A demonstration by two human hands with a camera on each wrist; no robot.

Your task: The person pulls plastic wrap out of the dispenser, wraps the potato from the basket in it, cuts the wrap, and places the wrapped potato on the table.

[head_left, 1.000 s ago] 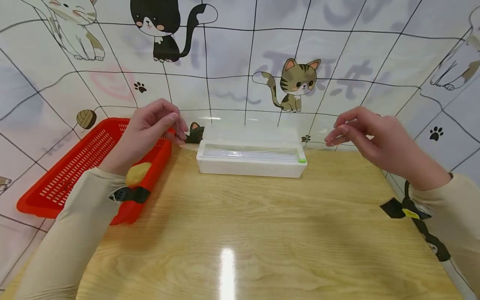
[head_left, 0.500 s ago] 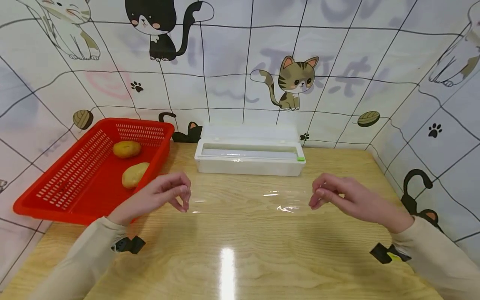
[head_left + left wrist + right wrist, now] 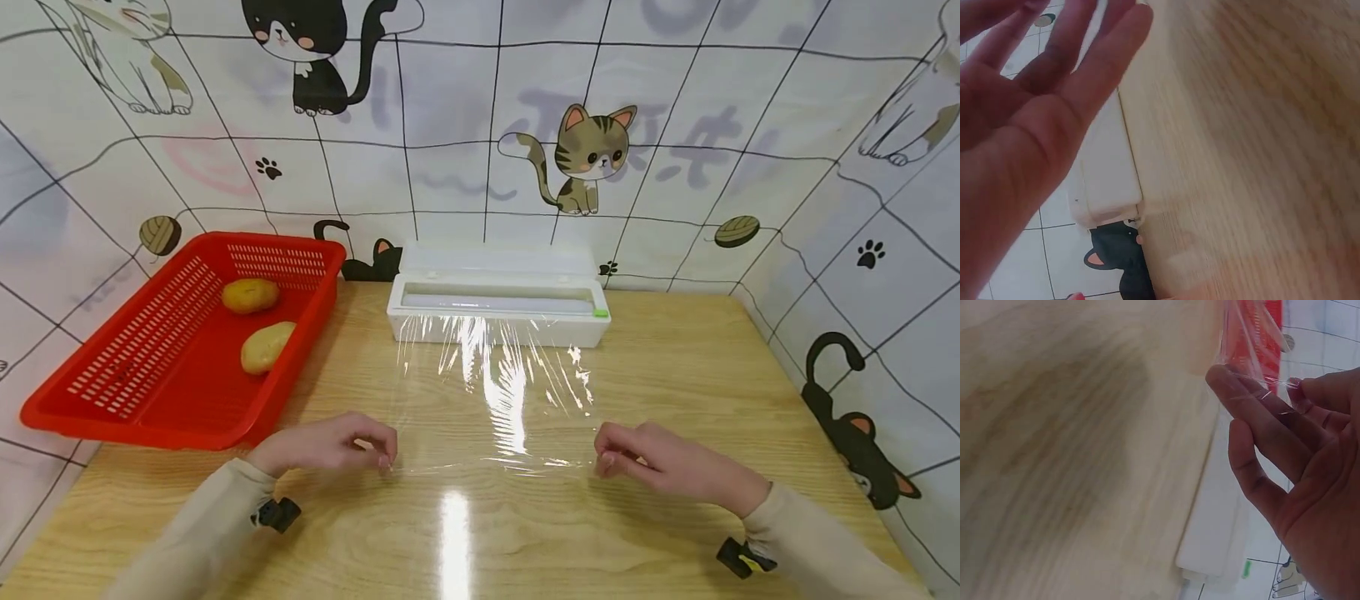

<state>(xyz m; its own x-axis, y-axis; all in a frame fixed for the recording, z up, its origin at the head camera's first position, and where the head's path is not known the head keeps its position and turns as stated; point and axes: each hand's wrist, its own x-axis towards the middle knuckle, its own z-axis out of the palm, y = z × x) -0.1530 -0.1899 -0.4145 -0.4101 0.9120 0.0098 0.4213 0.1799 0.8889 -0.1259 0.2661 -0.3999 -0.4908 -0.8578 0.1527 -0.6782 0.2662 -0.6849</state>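
Fingers of the left hand [image 3: 330, 446]: pinched on the near left corner of the clear film [image 3: 502, 408]; beyond them, leftward, the red basket [image 3: 161, 435] is set, with two potatoes [image 3: 251, 295] held in it.
Film: stretched between both sets of fingers and back to the white box [image 3: 498, 282] beyond them.
Creases: the sheet could be torn askew or stuck to itself, if one corner were pulled harder or let slack.
Held edge: run crosswise, fingers to fingers; the sheet is pointed from box to person (its longer span cannot be told, though the box is laid lengthwise left to right).
Fingers of the right hand [image 3: 663, 458]: clamped on the opposite corner.
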